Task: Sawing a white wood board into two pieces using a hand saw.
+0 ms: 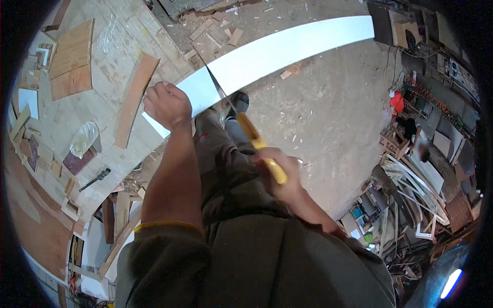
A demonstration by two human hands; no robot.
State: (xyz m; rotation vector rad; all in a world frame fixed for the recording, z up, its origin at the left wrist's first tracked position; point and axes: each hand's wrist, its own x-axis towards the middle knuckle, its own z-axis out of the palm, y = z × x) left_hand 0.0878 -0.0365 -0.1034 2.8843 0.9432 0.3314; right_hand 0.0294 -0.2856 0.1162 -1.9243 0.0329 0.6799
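A long white board [287,49] runs from the worktable at left out over the floor, looking curved toward the far right. Its near left end lies under my left hand [168,105], whose bent fingers grip and press it close to the table edge. My right hand [281,172], slightly blurred, is wrapped round the yellow handle of a handsaw [250,131]. The saw's thin dark blade crosses the board at a slant, to the right of my left hand. How deep the blade sits in the board I cannot tell.
The worktable [115,38] holds a narrow brown wood strip [136,100], plywood pieces [72,56], a clear bag-lined container [84,138] and a dark tool [95,179]. Wood scraps litter the floor [328,113]. At right are stacked frames [411,179] and an orange coiled hose [431,95].
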